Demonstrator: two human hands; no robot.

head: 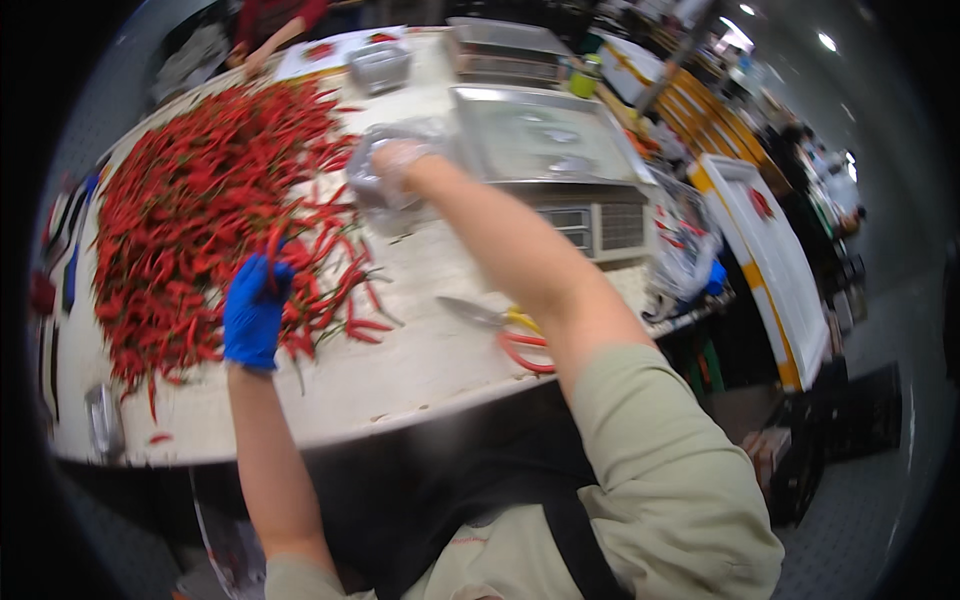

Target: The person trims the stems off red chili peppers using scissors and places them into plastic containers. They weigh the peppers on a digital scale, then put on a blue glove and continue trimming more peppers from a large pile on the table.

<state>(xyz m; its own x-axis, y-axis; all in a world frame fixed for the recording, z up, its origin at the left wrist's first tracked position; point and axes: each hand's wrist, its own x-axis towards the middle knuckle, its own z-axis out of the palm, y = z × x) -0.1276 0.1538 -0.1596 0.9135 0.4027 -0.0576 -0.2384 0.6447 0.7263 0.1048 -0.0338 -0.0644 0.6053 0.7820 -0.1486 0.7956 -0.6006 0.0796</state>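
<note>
A wide heap of red chili peppers (195, 202) covers the left of the white table (427, 375). My left hand (259, 311), in a blue glove, is at the heap's near right side and pinches a red chili (273, 251) between its fingers. In a thin clear glove, my right hand (397, 165) reaches into a clear plastic container (367, 169) right of the heap. Its fingertips are blurred, so whether they hold anything cannot be told. Scissors (517, 330) with red and yellow handles lie partly behind my right forearm.
A scale with a metal tray (551, 139) stands at the right, another scale (506, 49) beyond it. Stacked clear containers (379, 66) sit near the far edge. A white foam box (772, 262) is beside the table at the right. Another person's arm (274, 46) shows at the far left.
</note>
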